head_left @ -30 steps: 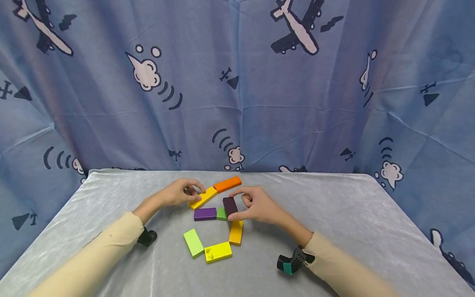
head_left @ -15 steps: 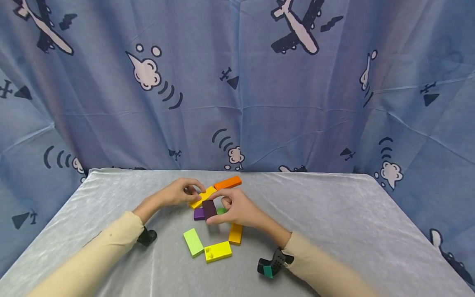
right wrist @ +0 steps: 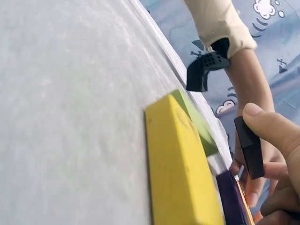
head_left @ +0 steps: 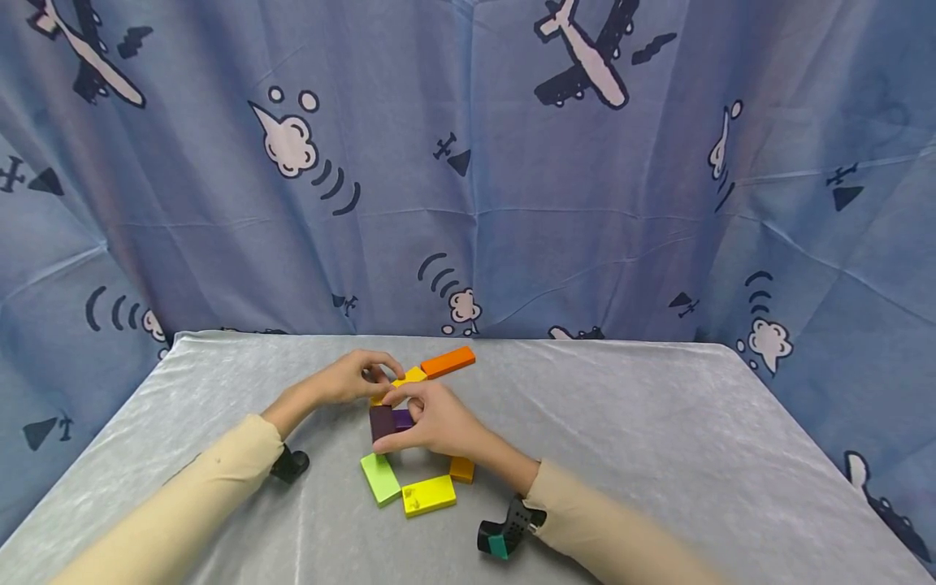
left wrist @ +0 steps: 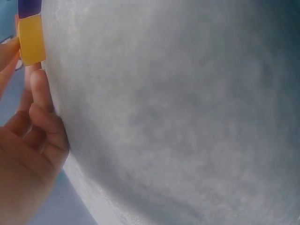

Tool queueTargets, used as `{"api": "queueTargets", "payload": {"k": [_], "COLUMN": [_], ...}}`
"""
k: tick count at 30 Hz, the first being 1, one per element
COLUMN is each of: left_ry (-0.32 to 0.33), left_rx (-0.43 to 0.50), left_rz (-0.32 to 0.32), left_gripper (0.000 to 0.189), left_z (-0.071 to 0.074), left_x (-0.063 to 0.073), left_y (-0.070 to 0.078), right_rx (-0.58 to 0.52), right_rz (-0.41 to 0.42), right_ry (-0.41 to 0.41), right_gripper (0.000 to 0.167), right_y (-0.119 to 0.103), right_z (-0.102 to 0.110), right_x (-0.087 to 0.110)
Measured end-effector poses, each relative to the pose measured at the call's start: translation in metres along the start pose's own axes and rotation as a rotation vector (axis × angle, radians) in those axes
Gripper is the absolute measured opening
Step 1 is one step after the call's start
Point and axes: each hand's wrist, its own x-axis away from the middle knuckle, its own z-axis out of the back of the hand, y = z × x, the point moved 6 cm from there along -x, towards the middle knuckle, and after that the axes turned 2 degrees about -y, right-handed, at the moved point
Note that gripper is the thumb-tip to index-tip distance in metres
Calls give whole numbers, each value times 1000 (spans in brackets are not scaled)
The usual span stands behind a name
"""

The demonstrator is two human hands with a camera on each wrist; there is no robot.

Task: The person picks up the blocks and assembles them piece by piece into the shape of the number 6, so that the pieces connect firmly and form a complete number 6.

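My right hand pinches a dark maroon block by its ends, between thumb and fingers. In the right wrist view the maroon block is raised above the purple block. My left hand grips the near end of a golden-yellow block, which lies beside the purple block. The left wrist view shows the yellow block with a fingertip on its side. A small green block is hidden behind my right hand.
An orange block touches the golden-yellow block's far end. Nearer me lie a light green block, a bright yellow block and a partly covered amber block. A grey cloth covers the table; a blue curtain hangs behind.
My right hand has carried the maroon block leftwards, from over the green block, across the purple one, to its left end. My left hand has stayed on the golden-yellow block.
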Motion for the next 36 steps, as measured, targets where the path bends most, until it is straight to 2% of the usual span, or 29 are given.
{"api": "queueTargets", "payload": {"k": [15,30,36], "left_ry": [-7,-9,-16], "left_rx": [-14,-6,4], "left_rz": [-23,-34,-43], "left_gripper": [26,25,25], "left_z": [1,1,1], "left_x": [0,0,0], "left_y": [0,-2,-2], "right_rx": [84,220,240], "right_rz": [-103,-159,-161], "right_ry": [78,93,88], "right_gripper": [55,57,57], "right_y": [-4,-6,-7], "right_z": [-19,-24,-25], "right_x": [-11,-13,-13]}}
